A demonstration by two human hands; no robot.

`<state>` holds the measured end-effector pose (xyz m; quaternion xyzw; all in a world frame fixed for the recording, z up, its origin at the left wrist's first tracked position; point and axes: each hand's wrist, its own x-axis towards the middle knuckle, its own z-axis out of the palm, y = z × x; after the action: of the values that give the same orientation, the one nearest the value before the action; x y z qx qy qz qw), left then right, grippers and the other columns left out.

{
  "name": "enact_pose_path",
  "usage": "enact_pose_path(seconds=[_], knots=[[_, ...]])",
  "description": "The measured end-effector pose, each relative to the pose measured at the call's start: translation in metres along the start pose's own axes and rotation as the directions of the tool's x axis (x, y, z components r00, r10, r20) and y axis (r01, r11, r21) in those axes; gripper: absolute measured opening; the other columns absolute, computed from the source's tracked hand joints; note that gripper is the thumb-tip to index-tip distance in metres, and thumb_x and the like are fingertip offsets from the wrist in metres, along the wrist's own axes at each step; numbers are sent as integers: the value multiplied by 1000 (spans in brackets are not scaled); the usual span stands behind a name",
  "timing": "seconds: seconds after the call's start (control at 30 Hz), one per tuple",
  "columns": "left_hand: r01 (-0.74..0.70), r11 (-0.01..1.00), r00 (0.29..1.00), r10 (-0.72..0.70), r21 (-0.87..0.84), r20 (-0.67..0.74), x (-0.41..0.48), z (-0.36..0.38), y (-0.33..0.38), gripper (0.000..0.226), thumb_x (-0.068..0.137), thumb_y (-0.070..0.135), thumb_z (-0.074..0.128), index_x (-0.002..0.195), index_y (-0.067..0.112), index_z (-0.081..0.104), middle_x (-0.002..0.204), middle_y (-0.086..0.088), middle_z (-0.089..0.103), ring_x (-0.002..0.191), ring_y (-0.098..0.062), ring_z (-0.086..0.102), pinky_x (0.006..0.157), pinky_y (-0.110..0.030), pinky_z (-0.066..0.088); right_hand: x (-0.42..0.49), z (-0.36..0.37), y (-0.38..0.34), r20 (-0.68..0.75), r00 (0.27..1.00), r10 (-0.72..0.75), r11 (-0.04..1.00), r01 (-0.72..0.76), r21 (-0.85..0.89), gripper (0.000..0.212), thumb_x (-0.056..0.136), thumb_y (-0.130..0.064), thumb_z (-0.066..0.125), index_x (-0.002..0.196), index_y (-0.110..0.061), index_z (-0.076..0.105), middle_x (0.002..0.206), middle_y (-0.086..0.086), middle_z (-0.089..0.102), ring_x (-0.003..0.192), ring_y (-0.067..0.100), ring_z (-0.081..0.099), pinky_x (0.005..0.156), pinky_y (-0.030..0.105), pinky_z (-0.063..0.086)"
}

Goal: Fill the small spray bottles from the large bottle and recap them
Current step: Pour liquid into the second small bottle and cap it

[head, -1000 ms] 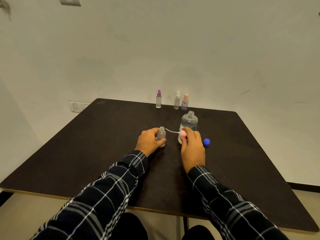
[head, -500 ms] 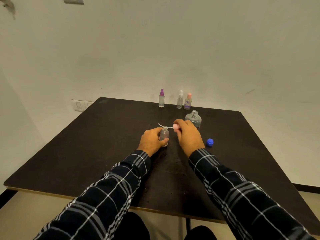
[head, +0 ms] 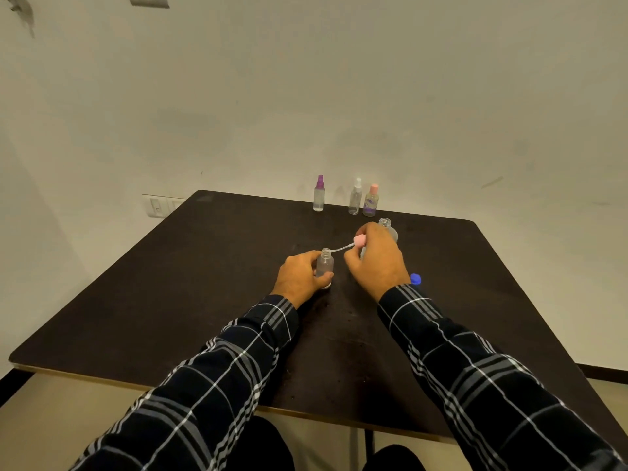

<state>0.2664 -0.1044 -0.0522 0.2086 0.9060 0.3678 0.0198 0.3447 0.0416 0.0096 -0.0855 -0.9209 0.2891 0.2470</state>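
My left hand (head: 299, 278) grips a small clear open spray bottle (head: 325, 265) standing upright on the dark table (head: 204, 283). My right hand (head: 379, 260) pinches a pink spray cap (head: 359, 240); its thin white tube slants down to the left, and the tip is at the small bottle's mouth. The large clear bottle (head: 387, 227) stands open behind my right hand, mostly hidden by it. Its blue cap (head: 416, 279) lies on the table to the right of my right wrist.
Three capped small bottles stand along the table's far edge: one with a purple top (head: 319, 195), one with a white top (head: 355, 198), one with a pink top (head: 371, 200). A white wall rises right behind the table.
My right hand lifted the pink cap from beside the large bottle and carried it left; its tube tip now meets the small bottle's mouth. My left hand kept hold of the small bottle.
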Motion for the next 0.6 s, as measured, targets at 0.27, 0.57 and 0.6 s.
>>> enact_pose_path(seconds=[0.27, 0.57, 0.6], knots=[[-4, 1000, 1000, 4, -16, -1, 0, 1, 1, 50, 89, 33, 75, 136, 24, 60, 114, 2, 70, 104, -16, 65, 99, -38, 53, 15, 5, -8, 100, 992, -80, 982, 96, -165, 23, 90, -18, 60, 111, -15, 53, 107, 5, 53, 94, 18, 53, 83, 31, 48], [-9, 1000, 1000, 9, 11, 6, 0, 0, 1, 43, 90, 33, 75, 130, 22, 62, 108, 3, 69, 96, -12, 61, 93, -34, 53, 21, 26, -2, 205, 975, -84, 996, 90, -18, 15, 95, -18, 58, 108, -11, 59, 99, 7, 65, 90, 20, 61, 79, 29, 50], [-14, 1000, 1000, 13, 20, 7, 0, 0, 1, 42, 90, 33, 75, 129, 22, 62, 106, 4, 68, 94, -11, 61, 91, -33, 53, 21, 27, 0, 213, 975, -63, 998, 60, 22, 17, 94, -19, 62, 109, -12, 61, 100, 5, 66, 90, 18, 61, 81, 29, 50]])
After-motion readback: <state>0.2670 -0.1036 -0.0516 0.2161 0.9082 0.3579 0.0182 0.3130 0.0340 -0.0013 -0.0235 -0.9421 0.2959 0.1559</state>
